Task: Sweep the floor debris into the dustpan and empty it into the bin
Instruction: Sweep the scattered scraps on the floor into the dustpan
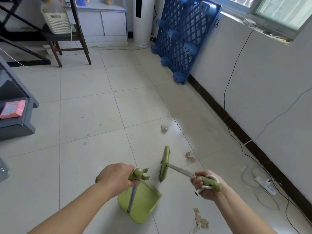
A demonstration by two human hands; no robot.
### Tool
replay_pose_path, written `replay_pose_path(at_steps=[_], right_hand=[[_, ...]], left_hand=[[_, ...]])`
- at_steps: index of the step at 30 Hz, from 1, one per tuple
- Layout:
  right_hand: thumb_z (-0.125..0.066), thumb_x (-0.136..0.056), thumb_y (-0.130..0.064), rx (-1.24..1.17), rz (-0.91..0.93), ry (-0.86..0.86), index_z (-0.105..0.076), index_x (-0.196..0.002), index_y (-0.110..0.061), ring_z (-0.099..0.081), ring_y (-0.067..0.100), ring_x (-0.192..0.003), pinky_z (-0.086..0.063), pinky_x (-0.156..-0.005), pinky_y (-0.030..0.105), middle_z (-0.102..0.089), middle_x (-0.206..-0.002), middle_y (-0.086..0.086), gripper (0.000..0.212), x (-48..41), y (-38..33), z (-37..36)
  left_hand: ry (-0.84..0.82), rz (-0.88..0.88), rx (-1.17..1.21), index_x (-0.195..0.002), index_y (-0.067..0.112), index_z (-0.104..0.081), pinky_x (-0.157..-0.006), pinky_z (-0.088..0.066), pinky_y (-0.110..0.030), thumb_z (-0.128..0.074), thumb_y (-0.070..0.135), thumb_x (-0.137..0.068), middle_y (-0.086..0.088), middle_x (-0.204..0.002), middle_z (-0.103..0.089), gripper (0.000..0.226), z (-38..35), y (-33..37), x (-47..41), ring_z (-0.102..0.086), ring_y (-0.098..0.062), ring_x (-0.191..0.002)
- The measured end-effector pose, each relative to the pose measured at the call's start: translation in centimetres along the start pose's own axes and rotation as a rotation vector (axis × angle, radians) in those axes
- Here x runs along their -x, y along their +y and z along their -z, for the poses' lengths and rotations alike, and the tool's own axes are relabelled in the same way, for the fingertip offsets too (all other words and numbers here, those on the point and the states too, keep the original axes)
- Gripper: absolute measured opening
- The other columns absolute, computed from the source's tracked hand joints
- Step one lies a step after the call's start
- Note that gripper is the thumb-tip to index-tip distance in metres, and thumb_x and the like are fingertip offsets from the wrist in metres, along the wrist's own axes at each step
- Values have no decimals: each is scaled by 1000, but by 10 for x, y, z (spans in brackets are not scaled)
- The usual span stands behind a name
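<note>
Left hand (116, 177) grips the green dustpan (140, 203) by its upright handle, pan on the tiled floor (87, 115), near centre. Right hand (205, 185) grips the broom (165, 163) handle; broom head just beyond the pan. Crumpled scraps (190, 156) right of the broom head, clear wrapper (164, 127) farther off, cardboard bits (200, 221) near right.

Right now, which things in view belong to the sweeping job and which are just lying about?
Job: dustpan, held by the left hand; broom, held by the right hand; clear wrapper, brown scrap and cardboard bits on the floor. No bin in view.
Lying about: blue pallet, power strip, white basket on the chair, pink packet.
</note>
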State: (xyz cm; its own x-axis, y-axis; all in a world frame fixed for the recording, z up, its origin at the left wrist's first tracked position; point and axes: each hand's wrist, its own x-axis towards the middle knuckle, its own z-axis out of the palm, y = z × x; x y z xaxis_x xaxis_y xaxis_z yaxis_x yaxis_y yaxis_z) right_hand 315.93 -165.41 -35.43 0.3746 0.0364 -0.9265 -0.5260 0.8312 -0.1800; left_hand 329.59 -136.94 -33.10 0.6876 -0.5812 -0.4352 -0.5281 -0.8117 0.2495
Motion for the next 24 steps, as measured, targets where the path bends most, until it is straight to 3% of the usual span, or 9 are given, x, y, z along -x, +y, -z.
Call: replay_pose_path(at_steps=[4, 8, 12, 17, 21, 24], right_hand=[[-31, -95, -22, 15, 16, -62, -40, -69, -8, -41, 12, -20, -29, -25, 8, -41, -34, 2, 30, -19, -25, -43], [-40, -77, -14, -33, 58, -117, -40, -68, -8, -39, 11, -20, -27, -27, 8, -40, -35, 2, 11, -42, -45, -72], [-42, -68, -13, -91, 52, -150, -42, -65, -7, -38, 12, -21, -26, -28, 8, -40, -35, 2, 8, -74, -64, -86], [-40, -72, -14, -111, 19, -141, -40, -68, -9, -40, 13, -22, -28, -27, 11, -41, -37, 3, 6, -108, -90, -89], [-31, -95, -19, -227, 1, -96, -40, -72, -9, -39, 14, -22, -27, -25, 12, -41, -39, 5, 27, -118, -112, -81], [-29, -99, -21, -328, 13, -54, -40, -74, -8, -39, 13, -20, -27, -25, 11, -40, -37, 7, 30, -110, -127, -72]], left_hand=[[64, 37, 2, -87, 28, -56, -62, -47, -30, -52, 67, -83, 11, -81, -59, 39, 8, -34, -20, -58, -14, -78], [86, 65, -26, -85, 27, -54, -63, -48, -31, -50, 68, -84, 11, -77, -57, 41, 13, -55, -34, -58, -15, -76], [93, 99, -49, -85, 27, -53, -64, -47, -31, -49, 68, -84, 10, -79, -58, 41, 21, -68, -51, -59, -16, -78], [80, 130, -77, -81, 29, -47, -62, -47, -31, -46, 71, -84, 10, -76, -55, 42, 24, -79, -71, -58, -16, -75], [67, 134, -87, -84, 28, -48, -63, -48, -31, -46, 70, -85, 10, -73, -52, 42, 27, -78, -89, -56, -18, -76], [56, 128, -90, -89, 28, -52, -64, -49, -31, -47, 69, -85, 10, -74, -51, 42, 34, -68, -103, -55, -19, -76]])
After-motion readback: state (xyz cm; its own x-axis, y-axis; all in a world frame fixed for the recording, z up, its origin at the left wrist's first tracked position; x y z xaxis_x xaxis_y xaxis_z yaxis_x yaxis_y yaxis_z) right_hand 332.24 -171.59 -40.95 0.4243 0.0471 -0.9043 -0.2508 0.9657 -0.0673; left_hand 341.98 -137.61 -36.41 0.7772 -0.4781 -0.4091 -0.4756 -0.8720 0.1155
